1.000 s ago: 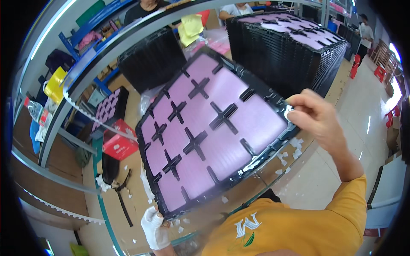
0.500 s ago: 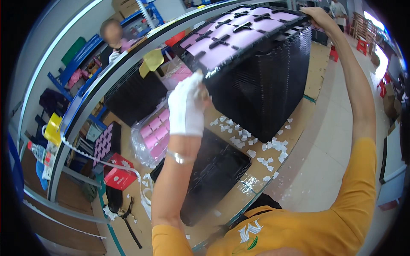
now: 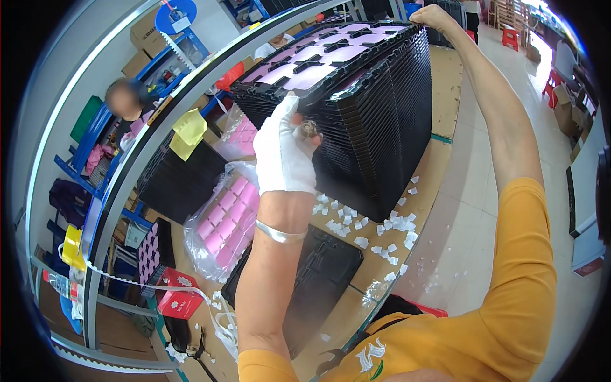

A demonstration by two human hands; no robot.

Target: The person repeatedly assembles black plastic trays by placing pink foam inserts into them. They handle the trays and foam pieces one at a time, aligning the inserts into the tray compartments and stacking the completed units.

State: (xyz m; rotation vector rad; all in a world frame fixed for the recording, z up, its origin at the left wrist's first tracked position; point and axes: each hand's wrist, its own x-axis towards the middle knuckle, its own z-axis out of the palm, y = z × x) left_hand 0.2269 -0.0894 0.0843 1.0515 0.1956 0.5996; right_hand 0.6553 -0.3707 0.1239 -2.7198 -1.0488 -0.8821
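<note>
A tall stack of black plastic trays (image 3: 382,127) stands on the bench in front of me. Its top tray (image 3: 318,48) carries pink sheets between black cross-shaped dividers, and its near corner sits a little off the tray below. My left hand (image 3: 286,149), in a white glove with bare fingertips, is closed at that near corner, thumb along the rim and the other fingers curled. At the far right corner, my right hand (image 3: 436,18) is closed on the rim, its fingertips partly hidden. A flat black tray (image 3: 324,261) lies below my left forearm.
White scraps (image 3: 388,232) litter the cardboard-covered bench (image 3: 439,156). Left are a plastic bag of pink sheets (image 3: 226,219), another black stack (image 3: 181,175), a red box (image 3: 179,294) and a metal frame (image 3: 184,89). Beyond the frame is another person (image 3: 130,118).
The top tray has come down and leftward over the stack, with both hands at its corners. My view has shifted, and the stack's layered side now shows sharply.
</note>
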